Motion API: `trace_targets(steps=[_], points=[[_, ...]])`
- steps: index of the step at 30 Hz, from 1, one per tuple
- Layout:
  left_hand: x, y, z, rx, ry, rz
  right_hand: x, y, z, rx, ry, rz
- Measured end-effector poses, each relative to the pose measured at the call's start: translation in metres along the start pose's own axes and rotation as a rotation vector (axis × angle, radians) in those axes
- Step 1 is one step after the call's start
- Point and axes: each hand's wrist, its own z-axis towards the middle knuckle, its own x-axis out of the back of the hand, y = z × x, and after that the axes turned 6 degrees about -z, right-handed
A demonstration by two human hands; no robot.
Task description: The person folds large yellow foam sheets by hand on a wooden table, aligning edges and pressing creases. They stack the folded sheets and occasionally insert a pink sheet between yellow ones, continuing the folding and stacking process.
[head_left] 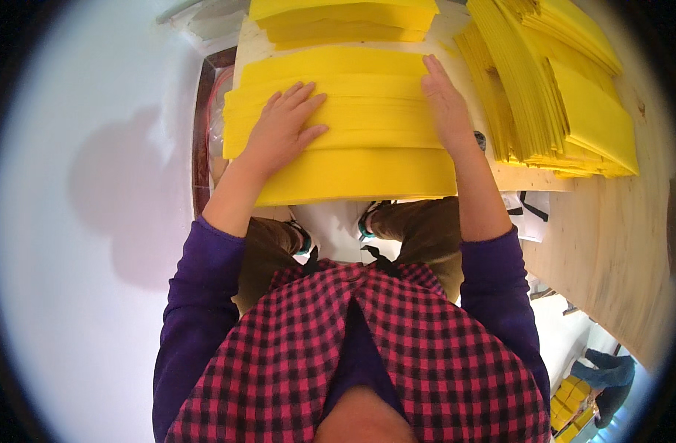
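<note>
A wide pile of folded yellow fabric sheets (375, 111) lies in front of me, its near edge reaching the table's front edge. My left hand (280, 127) rests flat on the pile's left part, fingers spread and thumb out to the side. At the pile's right end is my right hand (444, 103), held on edge with its fingers straight and pointing away from me. Its palm side lies against the ends of the sheets. Neither hand grasps anything.
Another yellow fabric stack (345, 18) stands at the far edge. Tall leaning stacks of yellow sheets (545, 88) fill the right of the wooden table (618, 244). A white wall (94, 221) runs along the left. At the lower right, another person (611, 376) is beside yellow bundles (570, 402).
</note>
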Motion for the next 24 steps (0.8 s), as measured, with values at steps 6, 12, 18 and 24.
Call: trace_targets(steps=[6, 12, 18, 24], points=[[-0.005, -0.005, -0.001, 0.002, 0.031, 0.004, -0.041, -0.026, -0.003, 0.188, -0.121, -0.356], [-0.007, -0.004, -0.002, 0.011, 0.037, 0.015, -0.063, -0.035, -0.002, 0.163, -0.212, -0.614], [-0.004, 0.002, 0.000, 0.049, 0.096, -0.021, -0.069, -0.029, -0.008, 0.146, -0.218, -0.662], [-0.014, 0.015, 0.026, 0.158, 0.186, 0.039, -0.070, -0.029, -0.009, 0.140, -0.225, -0.652]])
